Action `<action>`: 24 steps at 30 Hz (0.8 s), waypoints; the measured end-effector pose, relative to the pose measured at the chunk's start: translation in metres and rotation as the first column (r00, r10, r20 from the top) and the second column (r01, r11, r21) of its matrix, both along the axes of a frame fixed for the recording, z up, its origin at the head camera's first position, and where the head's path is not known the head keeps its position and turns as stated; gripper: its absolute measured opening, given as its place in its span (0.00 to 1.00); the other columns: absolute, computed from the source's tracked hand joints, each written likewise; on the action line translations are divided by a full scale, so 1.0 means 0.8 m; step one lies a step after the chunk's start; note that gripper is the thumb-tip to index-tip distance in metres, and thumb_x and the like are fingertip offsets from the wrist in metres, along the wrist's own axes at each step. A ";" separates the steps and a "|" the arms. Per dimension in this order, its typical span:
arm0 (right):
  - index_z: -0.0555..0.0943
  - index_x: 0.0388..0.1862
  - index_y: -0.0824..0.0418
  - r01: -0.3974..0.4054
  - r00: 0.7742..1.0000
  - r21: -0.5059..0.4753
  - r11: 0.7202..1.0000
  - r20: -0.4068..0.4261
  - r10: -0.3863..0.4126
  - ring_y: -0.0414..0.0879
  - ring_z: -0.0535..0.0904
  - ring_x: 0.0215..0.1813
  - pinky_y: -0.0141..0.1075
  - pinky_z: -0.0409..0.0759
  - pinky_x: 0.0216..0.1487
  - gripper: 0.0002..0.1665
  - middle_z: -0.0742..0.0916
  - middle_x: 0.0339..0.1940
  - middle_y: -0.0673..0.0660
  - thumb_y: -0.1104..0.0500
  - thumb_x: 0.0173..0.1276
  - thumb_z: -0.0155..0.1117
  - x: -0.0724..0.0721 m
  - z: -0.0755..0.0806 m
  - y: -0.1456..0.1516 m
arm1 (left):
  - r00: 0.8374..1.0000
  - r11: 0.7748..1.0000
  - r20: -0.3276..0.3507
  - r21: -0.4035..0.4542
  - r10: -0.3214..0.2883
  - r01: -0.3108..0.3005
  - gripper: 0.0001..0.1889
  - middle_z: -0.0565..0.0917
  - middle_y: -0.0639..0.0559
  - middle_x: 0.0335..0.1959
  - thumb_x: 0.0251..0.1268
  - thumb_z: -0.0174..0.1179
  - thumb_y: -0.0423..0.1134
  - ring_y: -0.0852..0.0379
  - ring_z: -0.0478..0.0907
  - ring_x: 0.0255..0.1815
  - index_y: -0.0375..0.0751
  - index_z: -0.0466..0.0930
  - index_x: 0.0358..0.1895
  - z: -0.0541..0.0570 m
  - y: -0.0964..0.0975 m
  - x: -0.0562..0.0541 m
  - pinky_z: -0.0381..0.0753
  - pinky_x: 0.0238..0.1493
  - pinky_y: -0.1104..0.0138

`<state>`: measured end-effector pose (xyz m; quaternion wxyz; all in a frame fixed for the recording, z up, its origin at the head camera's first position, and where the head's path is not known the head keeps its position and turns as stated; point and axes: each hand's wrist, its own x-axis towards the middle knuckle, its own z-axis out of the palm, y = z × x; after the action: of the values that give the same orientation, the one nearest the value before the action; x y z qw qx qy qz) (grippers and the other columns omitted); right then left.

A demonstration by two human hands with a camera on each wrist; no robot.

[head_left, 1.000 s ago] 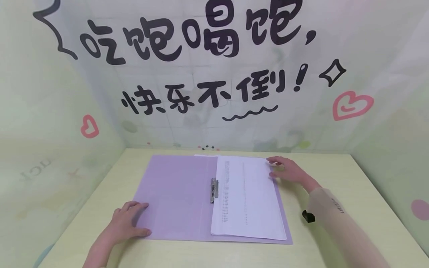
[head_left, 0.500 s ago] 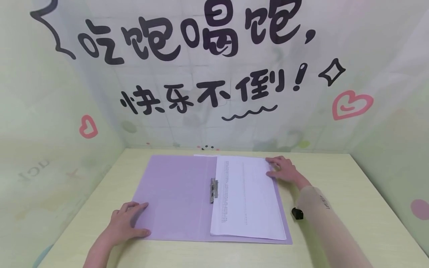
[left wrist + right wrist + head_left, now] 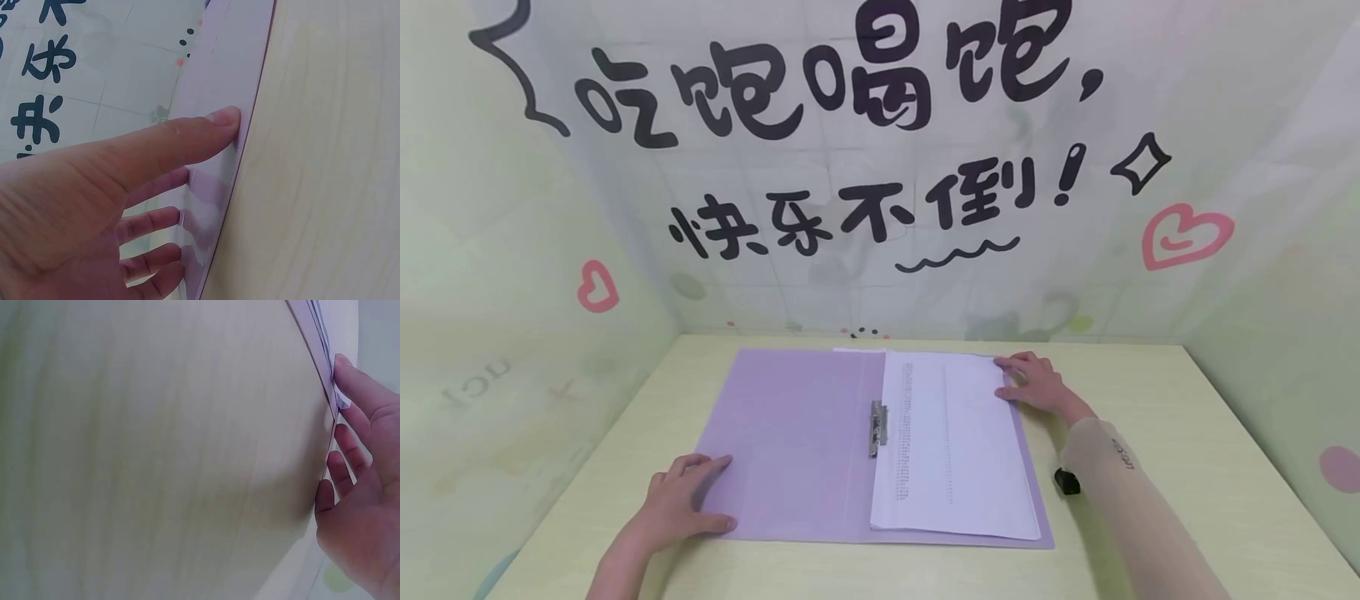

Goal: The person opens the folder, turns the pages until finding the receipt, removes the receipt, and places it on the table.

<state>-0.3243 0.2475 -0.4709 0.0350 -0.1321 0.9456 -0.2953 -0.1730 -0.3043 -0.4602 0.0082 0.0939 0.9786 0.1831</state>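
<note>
Left hand's [image 3: 670, 504] fingers splayed wide on purple folder [image 3: 790, 442], open flat on table [image 3: 1150, 467]. Right hand's [image 3: 1043, 385] thumb and index apart at far corner, by printed pages [image 3: 973, 442]. Left wrist cam catches finger reflections; only head view gets metal clip [image 3: 876, 429]. Right arm's stretched way farther.

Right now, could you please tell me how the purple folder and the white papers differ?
The purple folder looks plain, while the white papers carry printed columns. The purple folder spreads open across two halves; the white papers occupy only its right half. The purple folder rests on the table, the white papers on the folder. Both lie mostly flat.
</note>
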 end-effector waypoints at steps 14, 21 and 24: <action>0.72 0.68 0.62 0.036 0.998 -0.018 0.999 -0.046 -0.037 0.68 0.63 0.63 0.64 0.61 0.58 0.35 0.74 0.64 0.71 0.51 0.65 0.68 0.002 -0.005 -0.004 | 1.000 0.999 0.020 0.031 0.012 -0.013 0.47 0.70 0.31 0.62 0.38 0.78 0.55 0.29 0.66 0.56 0.39 0.73 0.66 -0.003 -0.002 0.001 0.66 0.49 0.46; 0.73 0.66 0.68 0.021 0.998 -0.085 0.996 -0.051 -0.026 0.55 0.73 0.48 0.47 0.70 0.53 0.33 0.83 0.45 0.64 0.59 0.64 0.70 0.000 -0.007 -0.011 | 1.000 0.999 0.006 0.034 0.012 -0.013 0.47 0.70 0.31 0.62 0.37 0.78 0.54 0.29 0.66 0.57 0.39 0.73 0.66 -0.003 -0.002 0.004 0.65 0.50 0.46; 0.71 0.67 0.70 0.035 0.999 -0.136 0.990 -0.034 -0.040 0.49 0.74 0.43 0.38 0.73 0.48 0.35 0.83 0.40 0.61 0.62 0.63 0.70 -0.001 -0.006 -0.013 | 1.000 0.999 -0.006 0.036 0.009 -0.009 0.46 0.71 0.31 0.62 0.37 0.78 0.54 0.29 0.66 0.58 0.39 0.74 0.66 -0.003 -0.002 0.005 0.64 0.50 0.46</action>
<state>-0.3253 0.2375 -0.4756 0.0032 -0.1219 0.9262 -0.3569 -0.1694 -0.3059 -0.4630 0.0028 0.0900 0.9755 0.2006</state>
